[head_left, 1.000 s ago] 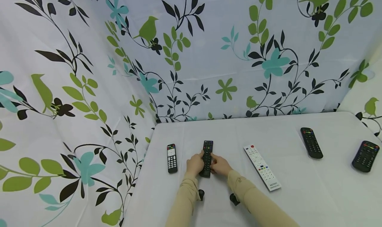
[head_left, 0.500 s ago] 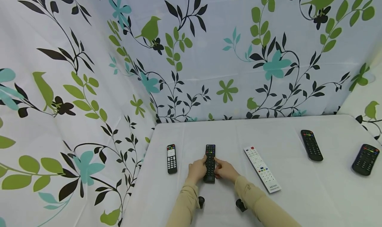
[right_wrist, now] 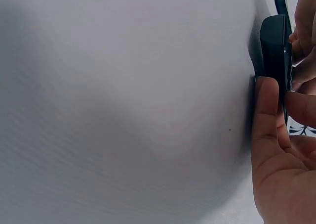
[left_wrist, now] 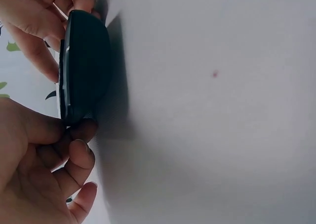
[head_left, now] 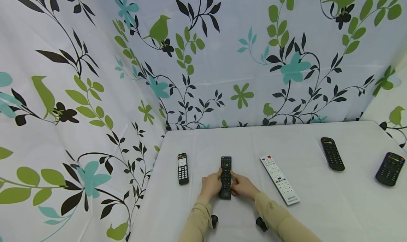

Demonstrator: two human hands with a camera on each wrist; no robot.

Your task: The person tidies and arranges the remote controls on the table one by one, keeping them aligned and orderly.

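Remote (head_left: pixel 225 177), black, flat on the table (head_left: pixel 318 206): likely light, rigid, smooth; left hand (head_left: pixel 211 184) and right hand (head_left: pixel 243 186) pinch its near long edges, a sound hold.

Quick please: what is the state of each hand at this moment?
Left hand: fingers curled, gripping the left edge of the black remote.
Right hand: thumb and fingers gripping the right edge of the same remote.

A black remote (head_left: pixel 225 177) with coloured top buttons lay on the white table (head_left: pixel 318 206); right of it, a white remote (head_left: pixel 279 178). Behind, the curtain (head_left: pixel 95 76) showed green, teal and black leaves.
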